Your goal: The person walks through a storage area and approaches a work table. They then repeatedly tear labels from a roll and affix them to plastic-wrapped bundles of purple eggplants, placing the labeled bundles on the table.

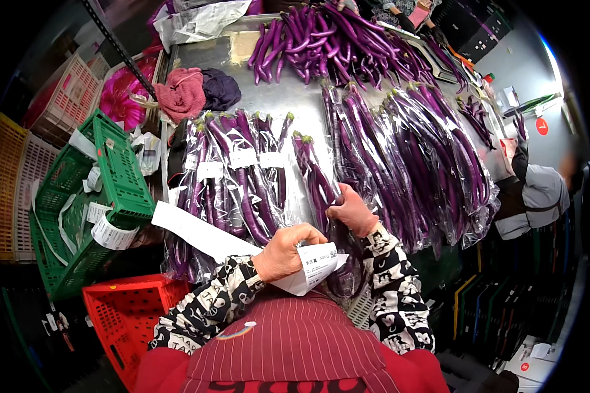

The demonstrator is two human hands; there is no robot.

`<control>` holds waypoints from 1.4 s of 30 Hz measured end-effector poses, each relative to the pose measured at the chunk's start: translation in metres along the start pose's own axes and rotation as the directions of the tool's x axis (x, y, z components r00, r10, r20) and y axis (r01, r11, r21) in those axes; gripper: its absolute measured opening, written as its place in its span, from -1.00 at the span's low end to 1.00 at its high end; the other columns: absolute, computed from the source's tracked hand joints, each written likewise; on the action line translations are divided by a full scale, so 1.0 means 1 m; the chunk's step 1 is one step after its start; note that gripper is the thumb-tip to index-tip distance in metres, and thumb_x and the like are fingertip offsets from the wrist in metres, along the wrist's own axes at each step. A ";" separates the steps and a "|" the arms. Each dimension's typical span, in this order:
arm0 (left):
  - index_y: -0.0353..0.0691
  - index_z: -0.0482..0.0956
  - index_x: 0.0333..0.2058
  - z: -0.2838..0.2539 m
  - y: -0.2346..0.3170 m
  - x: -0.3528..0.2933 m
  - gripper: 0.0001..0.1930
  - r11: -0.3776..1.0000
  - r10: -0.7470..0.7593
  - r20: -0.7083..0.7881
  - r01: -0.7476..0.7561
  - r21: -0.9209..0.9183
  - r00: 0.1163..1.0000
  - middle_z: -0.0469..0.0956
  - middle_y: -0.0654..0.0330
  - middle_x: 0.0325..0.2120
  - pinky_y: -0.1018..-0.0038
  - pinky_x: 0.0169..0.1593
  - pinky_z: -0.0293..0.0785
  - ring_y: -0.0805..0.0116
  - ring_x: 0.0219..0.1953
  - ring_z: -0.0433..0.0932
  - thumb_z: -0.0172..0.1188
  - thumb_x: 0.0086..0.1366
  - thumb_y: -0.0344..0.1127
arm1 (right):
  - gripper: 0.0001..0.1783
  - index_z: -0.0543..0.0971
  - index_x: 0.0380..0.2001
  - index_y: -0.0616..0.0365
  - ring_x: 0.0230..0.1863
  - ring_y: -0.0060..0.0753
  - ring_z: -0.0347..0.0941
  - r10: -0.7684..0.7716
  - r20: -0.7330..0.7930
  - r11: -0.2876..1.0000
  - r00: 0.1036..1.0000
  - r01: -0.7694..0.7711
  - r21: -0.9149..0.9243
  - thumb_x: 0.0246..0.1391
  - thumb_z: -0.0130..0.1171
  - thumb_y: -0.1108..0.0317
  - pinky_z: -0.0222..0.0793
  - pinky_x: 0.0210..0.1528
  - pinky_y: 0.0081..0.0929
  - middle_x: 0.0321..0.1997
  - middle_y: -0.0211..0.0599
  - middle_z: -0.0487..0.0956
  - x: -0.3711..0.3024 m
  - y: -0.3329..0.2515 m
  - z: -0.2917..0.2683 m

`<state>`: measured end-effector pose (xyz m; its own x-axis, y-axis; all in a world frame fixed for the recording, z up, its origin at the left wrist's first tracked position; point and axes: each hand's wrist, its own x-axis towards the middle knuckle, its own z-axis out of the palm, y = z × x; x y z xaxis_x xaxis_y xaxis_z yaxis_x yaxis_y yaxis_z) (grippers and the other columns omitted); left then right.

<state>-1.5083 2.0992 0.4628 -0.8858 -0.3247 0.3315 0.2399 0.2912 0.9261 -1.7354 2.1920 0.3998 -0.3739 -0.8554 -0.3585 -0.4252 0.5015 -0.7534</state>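
My left hand [288, 252] is closed on a long strip of white printed labels [203, 232]; one end trails to the left, and the other curls over near my apron. To its right, my right hand [354, 211] pinches the clear film of a bag of long purple eggplants [313, 171] lying on the metal table. Left of that bag lie several bagged eggplants with white labels [242, 158] on them. On the right are many more bagged eggplants [432, 157], on which I see no labels.
Loose eggplants [314, 39] are heaped at the table's far side. Pink cloth [180, 93] and dark cloth [221, 89] lie at the far left. Green crates [121, 173] and a red crate [131, 301] stand left. Another person [537, 196] is at the right.
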 end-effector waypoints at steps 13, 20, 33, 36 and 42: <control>-0.32 0.60 -0.24 0.001 -0.025 -0.006 -0.87 0.687 -0.536 -0.008 0.431 -0.585 0.844 0.63 0.26 -0.38 0.58 -0.21 0.52 0.56 -0.31 0.58 0.26 0.25 -0.42 | -0.52 0.42 0.06 0.35 -0.05 -0.47 0.44 -0.069 -0.475 0.998 0.877 0.065 -0.024 0.19 0.22 0.25 0.38 0.00 -0.53 -0.05 -0.22 0.53 -0.050 -0.032 0.039; -0.33 0.61 -0.20 -0.010 0.000 0.010 -0.86 0.831 -0.426 -0.110 0.340 -0.441 0.898 0.64 0.24 -0.34 0.60 -0.21 0.54 0.54 -0.30 0.60 0.17 0.31 -0.45 | -0.43 0.40 0.10 0.35 -0.15 -0.61 0.42 -0.050 -0.242 0.859 0.969 0.165 0.484 0.15 0.27 0.20 0.36 -0.07 -0.63 -0.18 -0.38 0.53 -0.096 -0.089 0.025; -0.30 0.65 -0.26 -0.006 -0.004 0.014 -0.85 0.912 -0.319 -0.201 0.242 -0.332 0.926 0.61 0.26 -0.38 0.59 -0.23 0.50 0.54 -0.32 0.57 0.33 0.17 -0.45 | -0.56 0.51 0.00 0.30 -0.16 -0.62 0.45 0.027 -0.244 0.824 0.969 0.116 0.555 0.12 0.31 0.28 0.37 -0.10 -0.67 -0.12 -0.35 0.56 -0.102 -0.104 0.025; -0.29 0.66 -0.30 -0.008 -0.002 0.010 -0.87 0.778 -0.452 -0.109 0.332 -0.533 0.885 0.61 0.26 -0.39 0.58 -0.25 0.48 0.53 -0.33 0.57 0.34 0.16 -0.43 | -0.61 0.54 -0.04 0.31 -0.16 -0.63 0.46 0.050 -0.255 0.816 0.966 0.108 0.568 0.12 0.30 0.31 0.38 -0.11 -0.67 -0.12 -0.36 0.56 -0.100 -0.098 0.029; -0.31 0.66 -0.34 0.003 0.000 0.009 -0.87 0.858 -0.403 -0.275 0.255 -0.446 0.873 0.61 0.22 -0.42 0.58 -0.29 0.49 0.53 -0.36 0.57 0.35 0.16 -0.39 | -0.72 0.56 -0.15 0.31 -0.22 -0.65 0.45 0.062 -0.277 0.805 0.959 0.116 0.581 0.12 0.29 0.37 0.37 -0.16 -0.69 -0.16 -0.37 0.55 -0.097 -0.098 0.029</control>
<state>-1.5179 2.0990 0.4653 -0.7609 -0.6480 -0.0339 0.1569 -0.2344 0.9594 -1.6332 2.2217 0.4923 -0.6136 -0.7530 -0.2379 0.0936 0.2298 -0.9687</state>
